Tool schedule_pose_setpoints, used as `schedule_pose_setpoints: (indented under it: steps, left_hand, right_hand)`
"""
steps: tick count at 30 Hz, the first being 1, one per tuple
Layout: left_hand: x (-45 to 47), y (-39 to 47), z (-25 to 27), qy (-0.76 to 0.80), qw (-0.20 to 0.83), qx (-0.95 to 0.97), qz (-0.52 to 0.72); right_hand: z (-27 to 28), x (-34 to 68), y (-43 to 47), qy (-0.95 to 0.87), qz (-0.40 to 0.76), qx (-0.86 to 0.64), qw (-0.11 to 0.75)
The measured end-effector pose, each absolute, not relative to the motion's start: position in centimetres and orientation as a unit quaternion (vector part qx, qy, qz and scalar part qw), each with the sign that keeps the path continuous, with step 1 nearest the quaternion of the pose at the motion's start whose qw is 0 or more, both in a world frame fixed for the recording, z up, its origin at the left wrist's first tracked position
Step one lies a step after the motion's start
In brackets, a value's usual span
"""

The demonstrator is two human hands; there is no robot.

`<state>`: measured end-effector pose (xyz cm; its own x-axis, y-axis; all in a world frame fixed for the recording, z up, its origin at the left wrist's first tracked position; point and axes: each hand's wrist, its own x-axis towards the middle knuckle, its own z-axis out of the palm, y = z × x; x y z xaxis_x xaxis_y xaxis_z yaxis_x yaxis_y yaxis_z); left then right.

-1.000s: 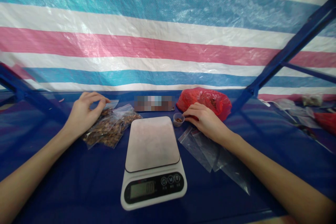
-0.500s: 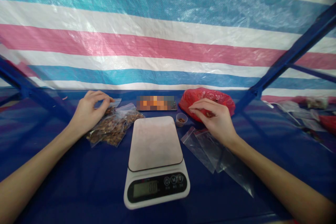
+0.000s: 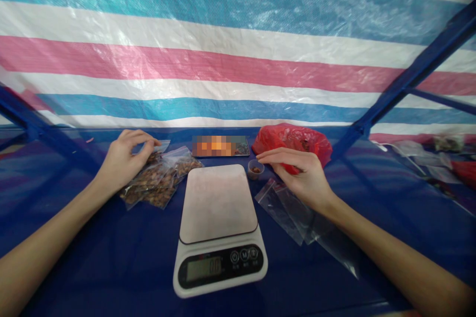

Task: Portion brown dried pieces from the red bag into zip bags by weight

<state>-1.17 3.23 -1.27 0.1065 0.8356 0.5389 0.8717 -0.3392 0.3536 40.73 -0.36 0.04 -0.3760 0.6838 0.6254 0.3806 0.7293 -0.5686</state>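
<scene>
My right hand (image 3: 307,173) reaches left with its fingers stretched out, the fingertips at the rim of a small clear plastic cup (image 3: 256,170). A few small brown pieces lie in the cup. My left hand (image 3: 128,156) rests at the upper end of several clear zip bags (image 3: 154,185) filled with brown pieces. Its thumb and forefinger come together; whether they pinch a bag's edge is hidden. Between my hands stands a white kitchen scale (image 3: 219,203), its plate bare and its display apparently at 0.0. A red plastic bag (image 3: 275,138) lies behind my right hand.
Flat, clear zip bags (image 3: 282,208) lie right of the scale, partly under my right forearm. A phone (image 3: 241,146) with a blurred-out screen is at the back. Blue metal bars (image 3: 386,99) slope at both sides, before a striped plastic sheet (image 3: 223,64).
My right hand has moved left from the red bag to the small cup, and its fingers have stretched out. The left hand has stayed in place.
</scene>
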Motion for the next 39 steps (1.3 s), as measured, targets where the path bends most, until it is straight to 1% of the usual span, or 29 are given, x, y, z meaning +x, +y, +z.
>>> schedule_pose_setpoints:
  steps: [3, 7, 10, 13, 16, 21, 23, 26, 28, 29, 35, 39]
  left_hand:
    - [-1.1, 3.2, -1.2, -0.579, 0.026, -0.741, -0.339]
    - [-1.1, 3.1, -1.2, -0.577, 0.029, -0.743, -0.338]
    - [-1.1, 3.1, -1.2, -0.577, 0.025, -0.746, -0.332]
    - [-1.1, 3.1, -1.1, -0.579, 0.02, -0.742, -0.337]
    - [-1.0, 3.0, -1.0, -0.58, 0.021, -0.74, -0.339]
    - [-1.1, 3.0, -1.0, -0.581, 0.02, -0.74, -0.339]
    - [-1.1, 3.1, -1.1, -0.58, 0.023, -0.741, -0.339]
    - [-1.2, 3.1, -1.2, -0.579, 0.025, -0.742, -0.339]
    - [-1.2, 3.1, -1.2, -0.578, 0.024, -0.742, -0.338]
    - [-1.2, 3.1, -1.3, -0.579, 0.022, -0.742, -0.336]
    - [-1.2, 3.2, -1.2, -0.583, 0.026, -0.739, -0.337]
    - [-1.1, 3.2, -1.2, -0.583, 0.02, -0.741, -0.333]
  right_hand:
    - [0.6, 41.8, 0.2, -0.8, 0.122, -0.362, 0.462]
    - [0.7, 45.1, 2.5, -0.753, 0.039, -0.457, 0.473]
    - [0.2, 47.2, 4.2, -0.772, 0.038, -0.48, 0.415]
    - [-0.1, 47.7, 4.7, -0.813, 0.034, -0.458, 0.358]
    - [0.3, 47.8, 4.2, -0.831, 0.023, -0.455, 0.319]
    - [1.6, 50.5, 4.2, -0.822, -0.006, -0.5, 0.272]
    - [1.9, 51.8, 4.3, -0.829, 0.035, -0.505, 0.237]
    - [2.0, 52.7, 4.0, -0.844, 0.169, -0.481, 0.167]
    - [1.7, 52.6, 3.5, -0.844, 0.224, -0.461, 0.158]
    - [1.6, 52.4, 3.2, -0.847, 0.233, -0.451, 0.159]
    - [1.4, 52.1, 3.0, -0.872, 0.18, -0.418, 0.183]
    - [1.1, 52.2, 2.9, -0.883, 0.137, -0.417, 0.167]
